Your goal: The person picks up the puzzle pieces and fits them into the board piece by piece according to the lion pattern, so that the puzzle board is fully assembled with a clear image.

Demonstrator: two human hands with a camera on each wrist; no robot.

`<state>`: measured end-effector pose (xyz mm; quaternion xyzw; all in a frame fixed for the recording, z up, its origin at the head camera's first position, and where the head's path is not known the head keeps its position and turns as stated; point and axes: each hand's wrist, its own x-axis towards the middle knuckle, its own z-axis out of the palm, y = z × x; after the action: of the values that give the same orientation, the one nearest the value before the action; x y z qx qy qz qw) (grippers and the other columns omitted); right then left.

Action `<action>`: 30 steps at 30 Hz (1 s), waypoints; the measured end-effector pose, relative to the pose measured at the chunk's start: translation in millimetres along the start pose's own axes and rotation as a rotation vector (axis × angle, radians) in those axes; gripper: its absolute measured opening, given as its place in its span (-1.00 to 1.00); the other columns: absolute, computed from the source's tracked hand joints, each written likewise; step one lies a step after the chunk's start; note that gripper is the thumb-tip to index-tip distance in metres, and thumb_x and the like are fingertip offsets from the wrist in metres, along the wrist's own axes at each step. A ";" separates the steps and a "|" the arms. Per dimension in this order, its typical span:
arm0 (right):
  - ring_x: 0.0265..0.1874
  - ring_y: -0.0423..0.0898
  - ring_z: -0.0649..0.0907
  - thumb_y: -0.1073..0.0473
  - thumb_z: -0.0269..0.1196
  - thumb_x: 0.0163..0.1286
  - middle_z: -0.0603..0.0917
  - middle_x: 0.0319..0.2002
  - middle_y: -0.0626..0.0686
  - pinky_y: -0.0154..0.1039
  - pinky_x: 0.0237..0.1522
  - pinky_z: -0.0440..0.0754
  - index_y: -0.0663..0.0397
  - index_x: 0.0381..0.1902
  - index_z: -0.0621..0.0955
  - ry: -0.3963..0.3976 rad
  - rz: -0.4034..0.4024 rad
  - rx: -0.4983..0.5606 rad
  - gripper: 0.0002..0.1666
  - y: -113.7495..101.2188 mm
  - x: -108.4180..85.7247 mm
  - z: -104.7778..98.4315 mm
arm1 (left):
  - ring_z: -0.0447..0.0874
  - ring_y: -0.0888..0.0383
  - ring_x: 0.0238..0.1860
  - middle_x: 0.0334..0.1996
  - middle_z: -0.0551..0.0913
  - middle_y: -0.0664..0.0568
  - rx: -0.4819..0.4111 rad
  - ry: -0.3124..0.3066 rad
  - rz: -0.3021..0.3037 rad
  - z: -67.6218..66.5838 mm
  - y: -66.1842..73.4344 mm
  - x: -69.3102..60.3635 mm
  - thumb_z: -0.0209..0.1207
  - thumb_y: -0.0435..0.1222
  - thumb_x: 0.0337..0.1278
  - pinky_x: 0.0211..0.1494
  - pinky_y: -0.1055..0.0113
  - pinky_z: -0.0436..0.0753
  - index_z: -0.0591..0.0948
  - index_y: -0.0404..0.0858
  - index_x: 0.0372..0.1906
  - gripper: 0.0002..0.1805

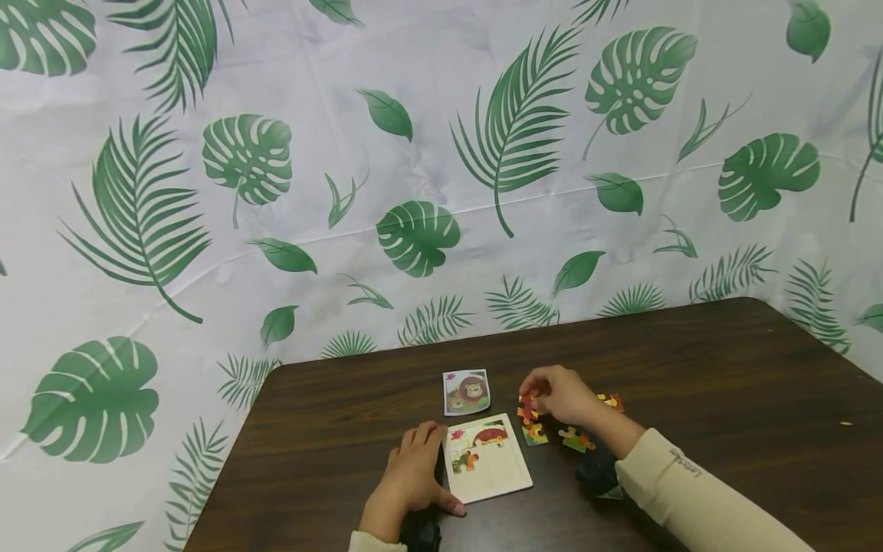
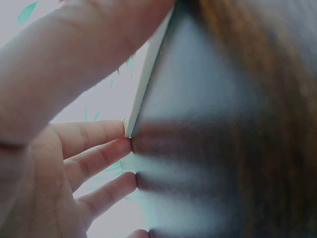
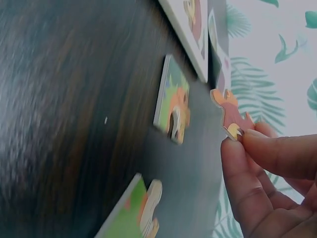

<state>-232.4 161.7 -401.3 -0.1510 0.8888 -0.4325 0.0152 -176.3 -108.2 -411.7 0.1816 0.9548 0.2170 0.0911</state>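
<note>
My right hand (image 1: 562, 395) pinches a red and orange puzzle piece (image 1: 527, 409) between thumb and fingers; in the right wrist view the piece (image 3: 231, 115) is held above the table. My left hand (image 1: 414, 468) lies along the left side of the puzzle board (image 1: 493, 475), its thumb at the near corner. In the left wrist view the fingertips of the left hand (image 2: 94, 163) rest on the table, touching the board's edge (image 2: 141, 94). Several pieces sit in the board's upper and left parts. A green and orange piece (image 3: 173, 101) lies on the table beside the board.
A picture card with a lion (image 1: 467, 392) lies behind the board. More loose pieces (image 1: 576, 439) are on the dark table (image 1: 331, 429) near my right forearm, one partly hidden behind it (image 1: 611, 401). A leaf-patterned cloth (image 1: 331, 153) hangs behind the table.
</note>
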 end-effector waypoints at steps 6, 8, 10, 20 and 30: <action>-0.54 -0.10 0.47 0.56 0.18 0.04 0.56 -0.47 0.04 -0.23 -0.53 0.47 0.17 -0.37 0.62 -0.030 0.011 0.023 -0.74 -6.5 2.5 9.3 | 0.15 -0.20 0.22 0.22 0.25 -0.16 0.006 0.001 -0.002 -0.8 0.8 0.0 0.53 0.10 -0.75 0.08 -0.29 0.19 0.29 -0.29 0.30 0.24; -0.55 -0.10 0.46 0.56 0.17 0.06 0.54 -0.48 0.03 -0.23 -0.54 0.46 0.16 -0.37 0.62 -0.040 0.016 0.029 -0.74 -10.3 2.5 12.1 | 0.14 -0.20 0.22 0.22 0.25 -0.16 0.004 0.001 -0.003 -0.3 0.4 0.0 0.53 0.10 -0.75 0.09 -0.29 0.19 0.29 -0.29 0.30 0.24; -0.56 -0.10 0.45 0.56 0.16 0.07 0.54 -0.48 0.02 -0.23 -0.55 0.45 0.16 -0.37 0.62 -0.051 0.004 0.034 -0.74 -13.1 2.2 14.6 | 0.14 -0.19 0.22 0.22 0.25 -0.15 0.004 0.001 -0.004 0.3 -0.1 0.0 0.53 0.11 -0.75 0.09 -0.29 0.19 0.29 -0.29 0.30 0.23; -0.55 -0.09 0.44 0.57 0.18 0.05 0.53 -0.50 0.01 -0.23 -0.55 0.46 0.15 -0.40 0.62 -0.058 -0.001 0.033 -0.74 -19.2 2.0 25.4 | 0.15 -0.18 0.22 0.22 0.26 -0.14 0.008 0.000 -0.012 3.0 -1.6 2.3 0.51 0.13 -0.74 0.10 -0.28 0.19 0.29 -0.28 0.30 0.23; -0.56 -0.12 0.44 0.59 0.18 0.03 0.55 -0.51 0.00 -0.28 -0.56 0.44 0.15 -0.42 0.62 -0.086 -0.060 0.029 -0.73 -23.8 3.7 35.1 | 0.15 -0.18 0.21 0.21 0.26 -0.14 0.009 -0.004 -0.013 1.0 -0.8 1.3 0.51 0.13 -0.73 0.10 -0.28 0.19 0.30 -0.28 0.29 0.23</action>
<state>-224.3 120.0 -404.5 -0.1957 0.8761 -0.4386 0.0428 -177.5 -108.0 -413.1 0.1762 0.9567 0.2118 0.0937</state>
